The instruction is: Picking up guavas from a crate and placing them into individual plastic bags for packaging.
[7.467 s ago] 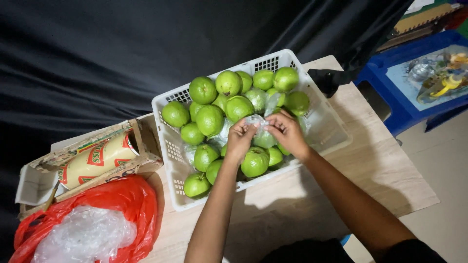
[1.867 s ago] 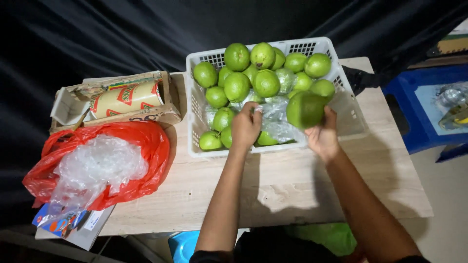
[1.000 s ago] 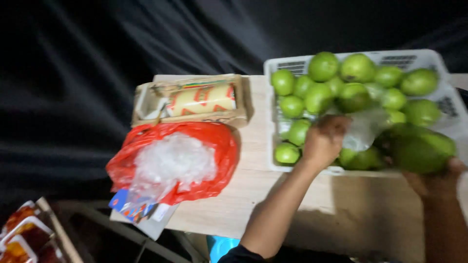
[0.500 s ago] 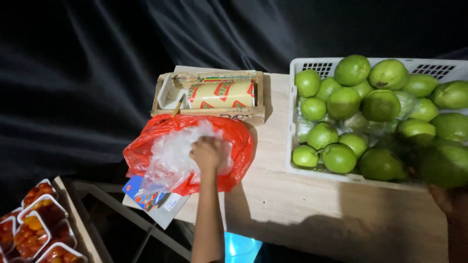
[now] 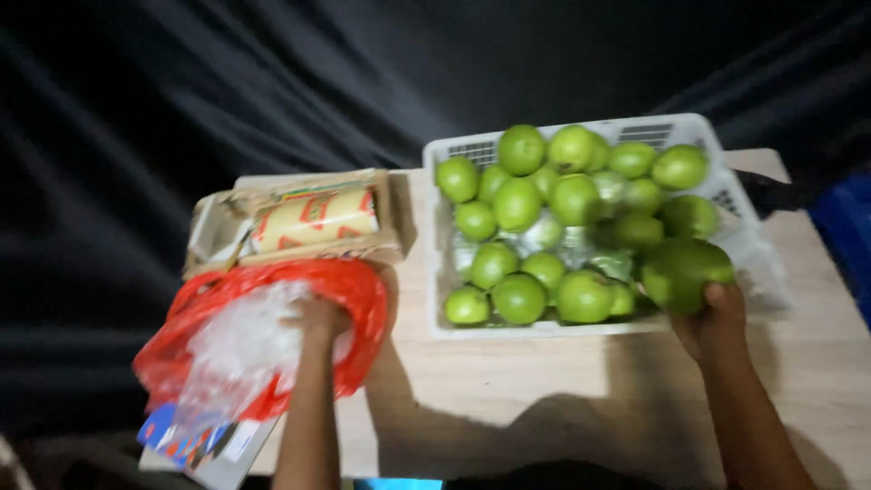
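Note:
My right hand (image 5: pixel 715 319) holds a large green fruit (image 5: pixel 685 272) at the near right corner of a white plastic basket (image 5: pixel 454 150). The basket is full of several round green fruits (image 5: pixel 519 201), some lying on clear plastic. My left hand (image 5: pixel 318 318) reaches into a red plastic bag (image 5: pixel 358 286) at the left and rests on the pile of clear plastic bags (image 5: pixel 240 345) inside it; whether its fingers grip one is hidden.
An open cardboard box (image 5: pixel 295 218) with a yellow and red roll lies behind the red bag. A flat colourful packet (image 5: pixel 195 436) sticks out under the bag. All stand on a light wooden table (image 5: pixel 562 390) against a black cloth backdrop (image 5: pixel 272 82).
My left hand left the basket and moved left into the red bag. My right hand lifted a large green fruit and keeps holding it. The view panned left, then back.

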